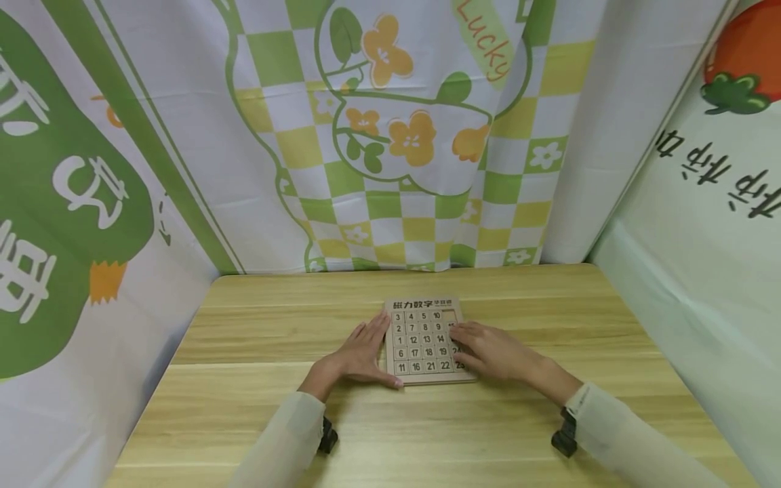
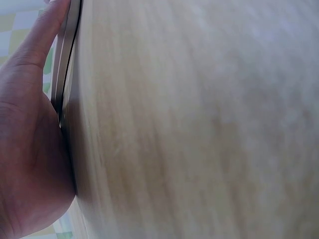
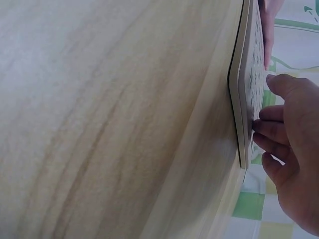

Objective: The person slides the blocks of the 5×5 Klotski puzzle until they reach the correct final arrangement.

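A wooden number slide puzzle lies flat on the table, its numbered tiles in rows and an open slot at the top right corner. My left hand rests along its left side, with straight fingers at the edge and the thumb by the lower left corner. My right hand reaches over the right side, its bent fingertips touching tiles in the right column and covering some numbers. In the right wrist view, these fingertips meet the tile face from above without gripping the board.
The puzzle sits on a light wooden table. Behind it hangs a patterned curtain in green, yellow and white, with printed cloth at both sides. Dark wrist devices are strapped at both sleeves.
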### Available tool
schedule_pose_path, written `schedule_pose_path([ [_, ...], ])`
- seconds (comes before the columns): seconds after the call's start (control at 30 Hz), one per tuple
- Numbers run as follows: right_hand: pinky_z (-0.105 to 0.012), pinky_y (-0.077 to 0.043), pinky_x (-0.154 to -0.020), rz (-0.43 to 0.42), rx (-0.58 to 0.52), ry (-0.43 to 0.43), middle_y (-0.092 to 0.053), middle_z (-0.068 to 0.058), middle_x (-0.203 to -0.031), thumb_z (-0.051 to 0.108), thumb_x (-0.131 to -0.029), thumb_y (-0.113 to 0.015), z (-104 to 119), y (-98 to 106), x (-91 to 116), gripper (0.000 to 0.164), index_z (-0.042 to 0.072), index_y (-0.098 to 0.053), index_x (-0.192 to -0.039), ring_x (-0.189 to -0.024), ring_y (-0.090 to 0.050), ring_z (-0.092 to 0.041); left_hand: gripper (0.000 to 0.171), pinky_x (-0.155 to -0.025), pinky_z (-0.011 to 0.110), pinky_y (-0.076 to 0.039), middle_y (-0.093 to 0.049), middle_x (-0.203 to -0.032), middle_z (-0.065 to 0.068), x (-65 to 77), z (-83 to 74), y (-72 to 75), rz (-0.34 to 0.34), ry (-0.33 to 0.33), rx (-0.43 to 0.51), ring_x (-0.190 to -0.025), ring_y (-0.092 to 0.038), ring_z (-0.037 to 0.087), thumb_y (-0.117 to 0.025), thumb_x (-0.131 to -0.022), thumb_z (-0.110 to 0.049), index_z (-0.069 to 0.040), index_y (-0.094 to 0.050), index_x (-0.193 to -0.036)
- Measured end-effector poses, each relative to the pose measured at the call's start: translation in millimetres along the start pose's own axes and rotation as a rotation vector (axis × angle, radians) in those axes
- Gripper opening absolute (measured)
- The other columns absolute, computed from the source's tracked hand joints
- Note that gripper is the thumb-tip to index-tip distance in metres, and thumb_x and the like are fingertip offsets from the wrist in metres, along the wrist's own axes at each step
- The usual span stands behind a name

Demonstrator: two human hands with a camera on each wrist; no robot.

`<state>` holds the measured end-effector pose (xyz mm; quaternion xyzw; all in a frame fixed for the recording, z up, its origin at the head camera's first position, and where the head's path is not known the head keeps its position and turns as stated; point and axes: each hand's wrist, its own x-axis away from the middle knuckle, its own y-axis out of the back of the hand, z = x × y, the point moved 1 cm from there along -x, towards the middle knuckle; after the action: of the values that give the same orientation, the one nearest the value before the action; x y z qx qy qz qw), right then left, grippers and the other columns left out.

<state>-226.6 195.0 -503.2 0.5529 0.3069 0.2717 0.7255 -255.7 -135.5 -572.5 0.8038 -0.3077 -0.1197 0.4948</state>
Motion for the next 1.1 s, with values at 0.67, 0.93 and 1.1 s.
schedule_pose_path([
  [0.67,-0.060,-0.043,-0.118,0.042,-0.075,0.049,-0.054,-0.024,-0.155,0.032,-0.108,-0.063,26,-7,-49,0.056,-0.003,-0.055,-0.150,-0.143,-0.052,-0.044,0.153,-0.133,0.050,0.003,0.009,-0.178,0.009,3.2,-2.1,3.3,0.005,0.025,0.024,-0.165,0.007,0.023,-0.071,-0.067,-0.092,-0.010,0.007,-0.170],
  [0.93,-0.057,-0.037,-0.123,0.089,-0.099,0.026,-0.048,-0.020,-0.162,0.039,-0.109,-0.059,34,-21,-71,0.060,0.000,-0.050,-0.155,-0.149,-0.045,-0.040,0.151,-0.133,0.056,0.000,0.005,-0.178,0.015,6.2,-10.0,8.8,0.011,0.007,0.036,-0.165,0.003,0.029,-0.070,-0.071,-0.092,-0.006,0.005,-0.170],
  [1.1,-0.056,-0.036,-0.124,0.078,-0.108,0.025,-0.049,-0.019,-0.161,0.039,-0.110,-0.058,37,-27,-79,0.061,-0.001,-0.049,-0.156,-0.149,-0.046,-0.040,0.150,-0.133,0.055,0.001,0.006,-0.178,0.015,7.6,-13.8,11.5,0.025,0.011,0.027,-0.165,0.005,0.028,-0.071,-0.071,-0.091,-0.005,0.004,-0.170],
])
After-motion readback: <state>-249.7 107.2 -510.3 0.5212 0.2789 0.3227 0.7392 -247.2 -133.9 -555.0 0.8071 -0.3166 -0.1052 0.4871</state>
